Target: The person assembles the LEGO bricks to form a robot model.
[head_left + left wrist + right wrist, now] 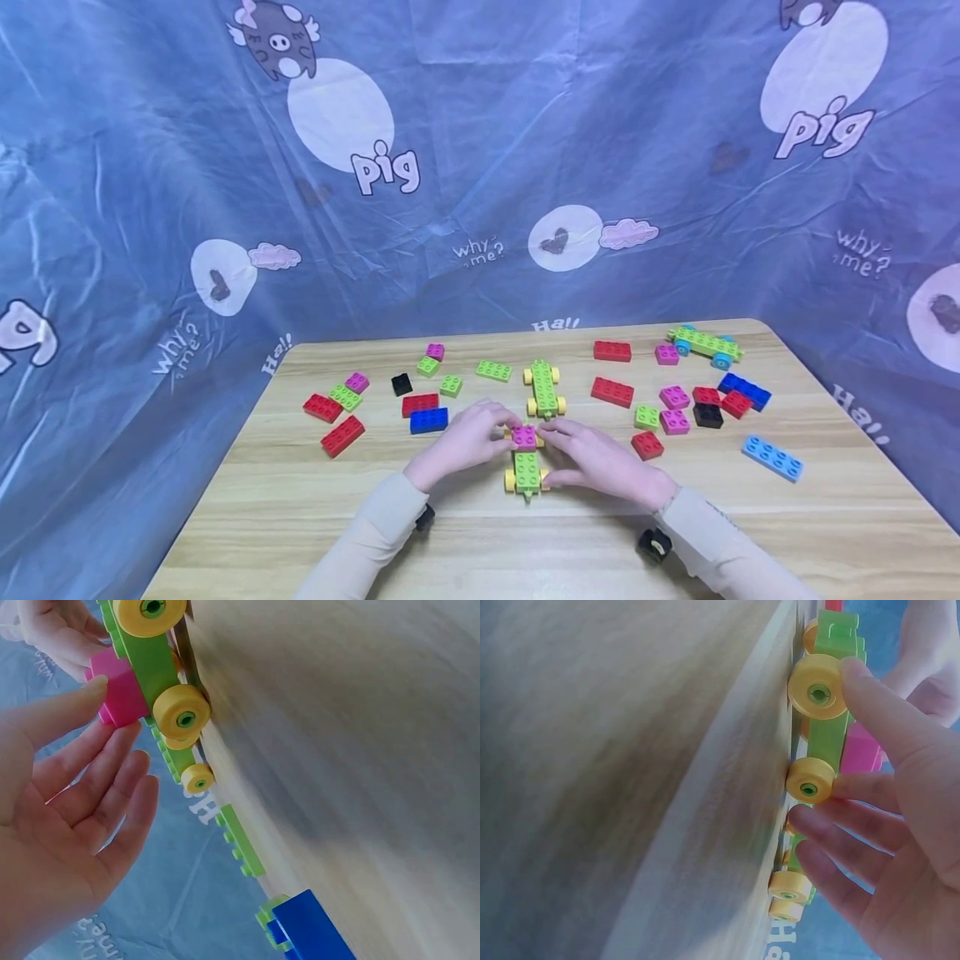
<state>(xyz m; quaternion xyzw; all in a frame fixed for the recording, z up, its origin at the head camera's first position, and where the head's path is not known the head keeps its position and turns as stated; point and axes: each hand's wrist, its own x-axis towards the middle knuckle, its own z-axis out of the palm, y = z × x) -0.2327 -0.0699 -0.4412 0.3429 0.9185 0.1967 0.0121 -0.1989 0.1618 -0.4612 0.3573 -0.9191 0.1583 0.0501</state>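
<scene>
A pink brick (524, 437) sits on the far part of a lime-green toy car base (527, 472) with yellow wheels. My left hand (472, 437) pinches that brick between thumb and fingers, and its other fingers spread loosely, as the left wrist view shows. From the right side, my right hand (600, 462) touches the same base. Its thumb rests at the near yellow wheel (817, 686) and its forefinger at the far wheel (810, 780), the fingers fairly straight. Just beyond stands a second green base (543, 387) with yellow wheels.
Left of the hands lie several loose bricks, among them a blue one (429, 421) and a red one (342, 437). On the right are more bricks, a light-blue one (772, 458), and a green base with blue wheels (705, 342). A patterned blue cloth (465, 167) hangs behind the table.
</scene>
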